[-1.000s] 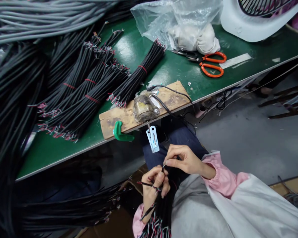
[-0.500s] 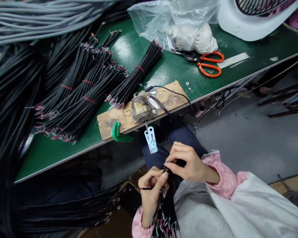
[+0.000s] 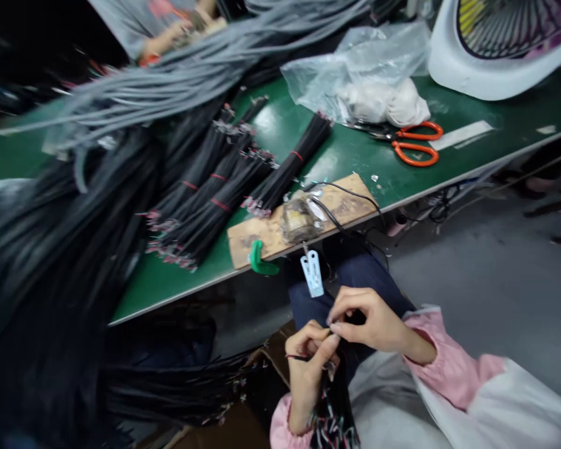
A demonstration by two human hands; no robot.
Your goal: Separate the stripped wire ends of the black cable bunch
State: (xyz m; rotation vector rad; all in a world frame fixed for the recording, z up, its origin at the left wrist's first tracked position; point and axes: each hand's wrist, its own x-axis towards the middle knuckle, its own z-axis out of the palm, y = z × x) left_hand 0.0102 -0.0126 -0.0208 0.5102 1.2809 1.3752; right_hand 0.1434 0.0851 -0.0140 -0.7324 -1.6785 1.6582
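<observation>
- Tabletop (image 3: pixel 402 187) first: green, slightly shiny, running diagonally across my head feed, with little scraps lying around.
- Red-banded bundles of black cable (image 3: pixel 219 193) are covering the left half; grey cables (image 3: pixel 215 65) are sprawling behind them.
- Orange-handled scissors (image 3: pixel 394 135) are lying open beside a crumpled clear bag (image 3: pixel 355 53), and a white fan (image 3: pixel 449 68) is standing at the far right.
- A wooden board (image 3: pixel 271 229) is sitting along the near edge, carrying a film-wrapped block (image 3: pixel 299 219); a green clamp-like piece (image 3: pixel 257 255) is sitting at its edge, and a pale blue clothespin (image 3: pixel 312 274) is hanging off the front.
- Across the table, another person's arm (image 3: pixel 161 40) is showing, blurry.
- Grey floor (image 3: pixel 472 268) is filling the right side.
- Below the edge, over the lap, the left hand (image 3: pixel 306 368) is curling around a thin dark cable (image 3: pixel 297 357).
- The right hand (image 3: pixel 378 321) is meeting the left's fingertips, thumb and fingers bent; I can't tell whether it's gripping anything.
</observation>
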